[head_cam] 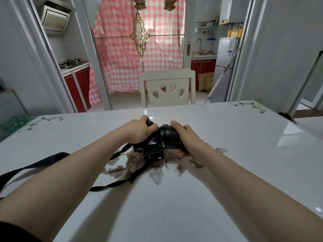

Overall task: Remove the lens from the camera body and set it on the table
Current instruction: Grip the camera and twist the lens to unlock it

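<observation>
A black strap is trailed across the left of the white table; the camera body is gripped from above by the left hand, its fingers closed over the top. The lens, seen mounted on the body and pointing right, is clasped by the right hand, fingers wrapped round the barrel; a white chair is seen beyond the table.
</observation>
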